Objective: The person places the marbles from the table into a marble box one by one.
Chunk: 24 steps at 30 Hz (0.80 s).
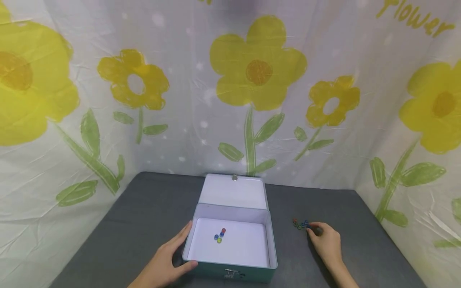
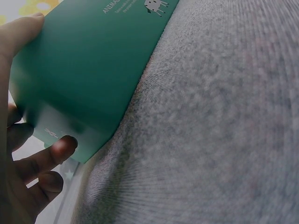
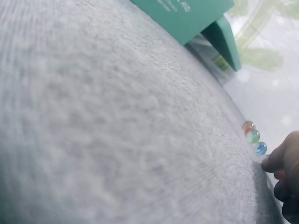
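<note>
A green tin box (image 1: pixel 235 273) with a white inside stands on the grey cloth, its lid (image 1: pixel 232 192) laid back behind it. My left hand (image 1: pixel 163 256) holds the box at its near left corner, thumb at the front and fingers along the left side; the left wrist view shows fingertips (image 2: pixel 63 143) against the green wall. Within the box lie a red marble (image 1: pixel 223 230), a yellow-green marble (image 1: pixel 219 240) and blue ones. Right of the box, my right hand (image 1: pixel 325 240) pinches a blue marble at the edge of a small cluster of glass marbles (image 1: pixel 299 227).
A dark grey cloth (image 1: pixel 119 236) covers the table. Behind and at both sides hangs a white curtain (image 1: pixel 187 120) printed with yellow flowers. The box has a metal clasp (image 1: pixel 230 273) at its front and a small catch (image 1: pixel 235 177) on the lid's far edge.
</note>
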Available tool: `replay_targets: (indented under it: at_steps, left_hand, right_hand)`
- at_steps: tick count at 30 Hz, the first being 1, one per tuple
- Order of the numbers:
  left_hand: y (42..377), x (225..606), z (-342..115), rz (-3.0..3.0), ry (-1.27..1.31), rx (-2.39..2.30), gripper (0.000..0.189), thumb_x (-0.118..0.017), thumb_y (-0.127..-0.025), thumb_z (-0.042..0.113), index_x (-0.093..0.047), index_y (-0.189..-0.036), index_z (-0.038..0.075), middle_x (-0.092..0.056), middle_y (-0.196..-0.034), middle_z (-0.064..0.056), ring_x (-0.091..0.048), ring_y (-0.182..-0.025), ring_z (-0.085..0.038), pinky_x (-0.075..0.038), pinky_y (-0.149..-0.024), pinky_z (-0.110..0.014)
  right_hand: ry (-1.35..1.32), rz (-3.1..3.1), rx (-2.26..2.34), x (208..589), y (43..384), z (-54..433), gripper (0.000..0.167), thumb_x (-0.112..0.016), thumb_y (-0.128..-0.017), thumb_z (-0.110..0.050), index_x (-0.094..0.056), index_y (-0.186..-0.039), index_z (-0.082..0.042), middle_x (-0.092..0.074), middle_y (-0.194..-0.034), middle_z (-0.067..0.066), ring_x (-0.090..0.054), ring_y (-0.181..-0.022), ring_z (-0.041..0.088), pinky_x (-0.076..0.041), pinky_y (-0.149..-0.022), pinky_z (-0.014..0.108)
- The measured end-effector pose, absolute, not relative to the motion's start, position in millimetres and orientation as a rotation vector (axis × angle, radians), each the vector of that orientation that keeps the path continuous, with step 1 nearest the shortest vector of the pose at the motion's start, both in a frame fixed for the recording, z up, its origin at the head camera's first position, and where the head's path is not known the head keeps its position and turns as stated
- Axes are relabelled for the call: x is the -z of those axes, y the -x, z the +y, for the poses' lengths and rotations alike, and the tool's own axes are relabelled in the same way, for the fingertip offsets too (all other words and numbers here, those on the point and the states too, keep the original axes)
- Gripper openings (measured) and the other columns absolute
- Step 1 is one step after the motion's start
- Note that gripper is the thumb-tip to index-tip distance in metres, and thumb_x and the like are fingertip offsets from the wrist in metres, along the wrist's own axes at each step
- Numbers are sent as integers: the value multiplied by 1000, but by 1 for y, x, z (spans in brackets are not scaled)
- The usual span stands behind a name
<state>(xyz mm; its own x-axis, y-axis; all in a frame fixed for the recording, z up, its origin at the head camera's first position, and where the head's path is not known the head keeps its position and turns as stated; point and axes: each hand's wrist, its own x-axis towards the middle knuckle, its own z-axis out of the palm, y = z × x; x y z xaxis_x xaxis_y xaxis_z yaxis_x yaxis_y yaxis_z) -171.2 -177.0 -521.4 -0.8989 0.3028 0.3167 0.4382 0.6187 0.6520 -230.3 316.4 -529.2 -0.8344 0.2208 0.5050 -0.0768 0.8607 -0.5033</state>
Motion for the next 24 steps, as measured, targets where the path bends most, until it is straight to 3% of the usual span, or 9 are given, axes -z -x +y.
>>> replay_targets:
  at_steps: [4,17,24]
  left_hand:
    - [171,522,-177,-2670,617,1149,98,-87,-88,41,-33,-168,21,-38,-170,-2,-42,-149,-31,-51,-110,-54]
    - [171,525,-177,-2650,640,1143,98,-86,-89,44,-35,-167,16,-38,-170,-2,-43,-149,-30,-52,-110,-51]
    - [173,525,-178,-2625,649,1128,99,-87,-88,44,-35,-167,16,-39,-169,-5,-43,-148,-30,-52,-109,-53]
  right_hand:
    - [123,-2489,-738,530,231,319,12,-84,-85,-1,-80,-96,3,-78,-99,25,-72,-102,51,-57,-89,66]
    - [199,-2448,-825,536,239,325,9,-85,-88,-6,-83,-95,-1,-80,-94,19,-75,-94,46,-58,-83,62]
    - [334,-2461,-998,528,235,323,18,-82,-95,-17,-84,-107,-5,-80,-109,20,-70,-114,47,-55,-95,61]
